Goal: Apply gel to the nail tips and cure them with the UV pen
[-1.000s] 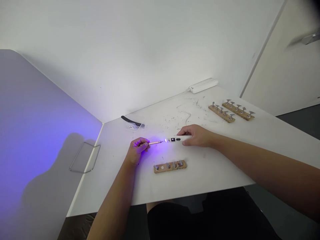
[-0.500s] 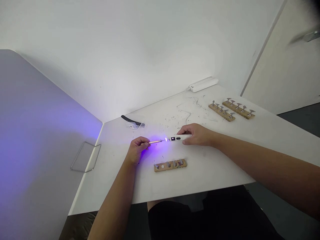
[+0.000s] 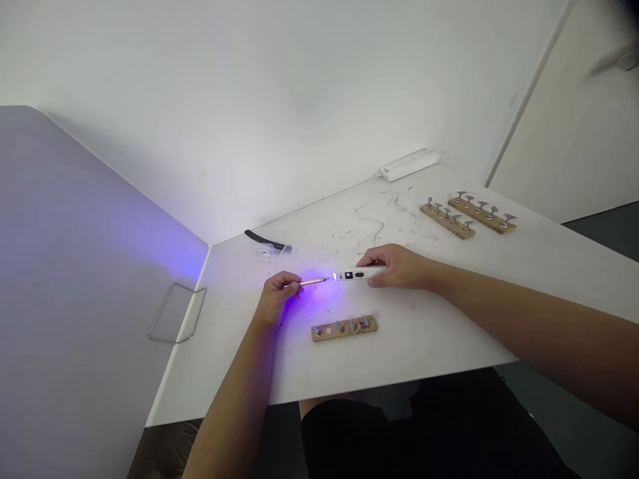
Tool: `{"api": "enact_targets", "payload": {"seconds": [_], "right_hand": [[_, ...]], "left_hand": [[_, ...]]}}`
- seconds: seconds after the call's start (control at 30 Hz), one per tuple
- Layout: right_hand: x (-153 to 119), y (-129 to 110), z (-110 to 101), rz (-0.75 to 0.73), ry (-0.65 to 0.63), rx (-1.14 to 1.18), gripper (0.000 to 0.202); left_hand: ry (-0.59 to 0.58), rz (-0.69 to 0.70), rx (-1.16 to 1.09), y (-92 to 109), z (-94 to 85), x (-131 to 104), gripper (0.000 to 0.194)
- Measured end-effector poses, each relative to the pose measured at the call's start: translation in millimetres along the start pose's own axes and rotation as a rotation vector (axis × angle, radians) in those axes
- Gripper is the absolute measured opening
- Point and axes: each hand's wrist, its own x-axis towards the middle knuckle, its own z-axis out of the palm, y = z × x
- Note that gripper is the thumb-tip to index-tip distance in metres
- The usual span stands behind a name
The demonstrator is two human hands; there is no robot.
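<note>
My left hand (image 3: 277,297) pinches a slim pen-like tool (image 3: 310,282) with a pinkish-gold shaft, its thin tip pointing right. From the other side, my right hand (image 3: 392,266) grips a white UV lamp (image 3: 369,272) with a small display and a dark button. The lamp's front is lit and casts violet light over the tool's tip and my left hand. What sits on the tip is too small to make out. Just below the hands lies a wooden strip (image 3: 344,329) with several small nail-tip stands and one bare white disc.
At the right lie two more wooden strips (image 3: 448,221) (image 3: 482,213) with several stands. A black nail file (image 3: 264,239) and a clear plastic piece (image 3: 272,251) lie at the back left. A white power strip (image 3: 409,164) rests by the wall, and a wire frame (image 3: 177,313) stands left.
The whole view has shifted slightly, so things appear a little further right. Both hands keep their holds, and the lamp stays lit at the tool's tip.
</note>
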Motion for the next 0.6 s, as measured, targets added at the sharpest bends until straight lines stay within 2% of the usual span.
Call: {"api": "enact_targets", "payload": {"seconds": [0.6], "right_hand": [[2.7,0.7,3.3,0.036,0.003,0.013,0.031]], "left_hand": [[-0.037,0.048,-0.032,-6.0,-2.5,2.0,0.013]]}}
